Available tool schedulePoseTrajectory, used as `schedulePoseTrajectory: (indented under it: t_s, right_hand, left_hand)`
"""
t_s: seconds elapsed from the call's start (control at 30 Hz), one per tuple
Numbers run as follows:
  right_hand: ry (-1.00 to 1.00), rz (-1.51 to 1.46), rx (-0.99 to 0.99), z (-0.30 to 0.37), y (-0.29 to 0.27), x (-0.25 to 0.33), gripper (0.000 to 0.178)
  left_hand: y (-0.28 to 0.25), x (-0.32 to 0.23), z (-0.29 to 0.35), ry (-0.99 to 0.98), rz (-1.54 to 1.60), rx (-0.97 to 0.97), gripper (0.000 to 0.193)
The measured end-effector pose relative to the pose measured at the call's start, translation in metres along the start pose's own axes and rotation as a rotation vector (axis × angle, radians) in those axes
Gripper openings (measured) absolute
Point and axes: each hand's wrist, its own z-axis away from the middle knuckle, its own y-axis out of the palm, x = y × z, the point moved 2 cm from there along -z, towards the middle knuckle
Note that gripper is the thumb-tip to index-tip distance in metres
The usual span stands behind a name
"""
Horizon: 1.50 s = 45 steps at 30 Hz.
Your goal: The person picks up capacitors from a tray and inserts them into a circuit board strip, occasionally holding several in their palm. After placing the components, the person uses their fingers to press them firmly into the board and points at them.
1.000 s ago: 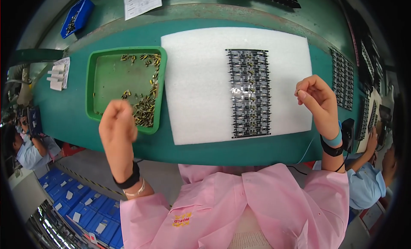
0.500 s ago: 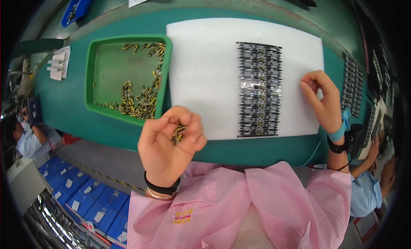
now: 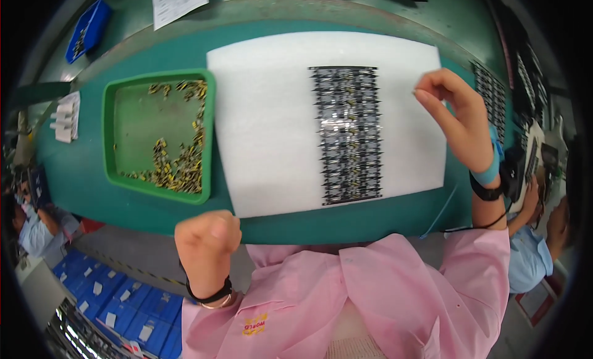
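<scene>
My left hand (image 3: 208, 238) is a closed fist over the table's near edge, just below the green tray (image 3: 211, 137). What lies inside the fist is hidden now; half a second ago small yellow-and-black electronic components lay in that palm. Loose components of the same look (image 3: 179, 171) are heaped along the tray's right and near sides. To the right, my right hand (image 3: 457, 115) hovers over the white foam sheet (image 3: 265, 130), thumb and forefinger pinched together. Anything between those tips is too small to make out. A block of dark circuit boards in rows (image 3: 349, 137) lies on the foam.
More dark board strips (image 3: 490, 100) lie on the table beyond my right wrist. A blue bin (image 3: 88, 29), a paper sheet (image 3: 179, 6) and white pieces (image 3: 64, 119) sit around the far and left sides. A cord (image 3: 441, 212) runs near my right arm. Co-workers sit at both sides.
My left hand has turned over, closed into a fist and moved down and left, hiding the components. My right hand has moved slightly farther away over the foam. The whole view has shifted a little.
</scene>
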Motion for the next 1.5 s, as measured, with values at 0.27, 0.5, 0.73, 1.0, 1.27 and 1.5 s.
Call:
schedulePoseTrajectory:
  t_s: [0.27,0.5,0.73,1.0,1.27,1.5]
  right_hand:
    - [-0.146,0.168,-0.026,-0.042,0.013,-0.034,0.007]
    - [-0.097,0.222,0.027,-0.084,0.022,-0.072,0.007]
    - [-0.042,0.176,0.044,-0.104,0.028,-0.093,0.007]
    - [-0.248,0.120,0.010,-0.151,0.062,-0.084,0.009]
    - [-0.323,0.175,0.001,-0.172,0.104,-0.082,0.012]
    - [-0.339,0.201,0.005,-0.177,0.115,-0.077,0.012]
  left_hand:
    - [0.036,0.039,-0.044,0.228,-1.044,-0.029,0.048]
    - [0.025,0.057,-0.121,0.386,-1.232,0.033,0.054]
    - [0.023,0.073,-0.151,0.452,-1.379,0.106,0.060]
    - [-0.006,0.086,-0.176,0.499,-1.415,0.183,0.058]
    - [-0.034,0.090,-0.183,0.485,-1.362,0.190,0.056]
    - [-0.043,0.090,-0.185,0.485,-1.372,0.199,0.055]
